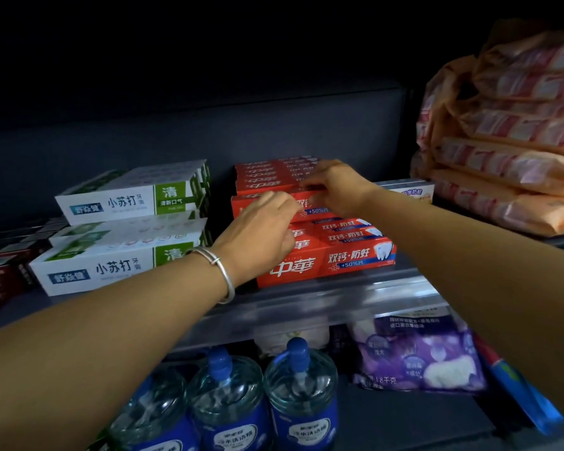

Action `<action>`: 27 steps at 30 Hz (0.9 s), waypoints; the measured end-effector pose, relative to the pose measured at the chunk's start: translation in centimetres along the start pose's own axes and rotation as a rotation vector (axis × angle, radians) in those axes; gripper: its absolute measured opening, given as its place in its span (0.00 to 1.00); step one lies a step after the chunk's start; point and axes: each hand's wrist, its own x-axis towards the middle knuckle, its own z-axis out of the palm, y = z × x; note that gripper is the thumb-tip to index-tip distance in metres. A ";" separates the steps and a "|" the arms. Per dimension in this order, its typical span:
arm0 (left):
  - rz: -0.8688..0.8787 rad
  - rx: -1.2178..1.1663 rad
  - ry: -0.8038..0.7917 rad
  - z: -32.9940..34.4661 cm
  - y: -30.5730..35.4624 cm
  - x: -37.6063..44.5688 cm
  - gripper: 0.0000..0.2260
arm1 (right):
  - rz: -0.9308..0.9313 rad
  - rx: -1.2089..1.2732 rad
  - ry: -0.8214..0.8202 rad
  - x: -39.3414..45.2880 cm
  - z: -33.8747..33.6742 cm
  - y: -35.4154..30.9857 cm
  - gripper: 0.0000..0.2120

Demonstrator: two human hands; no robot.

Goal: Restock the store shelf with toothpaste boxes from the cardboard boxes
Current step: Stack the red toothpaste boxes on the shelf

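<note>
Nearest, below the shelf edge (306,307): blue-capped water bottles (300,395) and a purple soft pack (417,349) on the lower level, not part of the job.

Both forearms reach over them. The left hand (261,229), silver bangle (220,271) on the wrist, sits against the left end of the red toothpaste boxes (339,252); its fingers curl behind the palm, so I cannot tell whether they pinch a carton or just press on it. The right hand (336,187) lies on the upper red layer, fingers (310,183) bent down over a box's front edge, touching but not visibly clamped. Likely squaring the stack: one hand bracing the end, the other nudging the row flush.

The red cartons are long, flat, rigid-looking, with white lettering and a tooth graphic, stacked in tiers lengthwise along the shelf front.

Just left, white-and-green toothpaste boxes (124,229) in two tiers. Far right, orange wrapped packs (508,157) piled high. No cardboard boxes in view.
</note>
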 end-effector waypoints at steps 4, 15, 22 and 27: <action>-0.024 -0.010 -0.031 0.2 0.0 0.1 0.17 | -0.005 -0.032 0.037 0.5 0.7 0.0 0.16; -0.041 -0.029 -0.050 0.5 0.0 0.0 0.15 | 0.102 -0.131 0.079 1.2 2.4 0.3 0.20; -0.049 -0.031 -0.054 0.4 0.9 -0.1 0.14 | 0.075 -0.185 0.077 0.2 2.0 -0.2 0.21; -0.079 0.001 -0.054 -0.1 3.0 -0.9 0.17 | 0.046 -0.215 0.094 -3.0 0.6 -1.2 0.19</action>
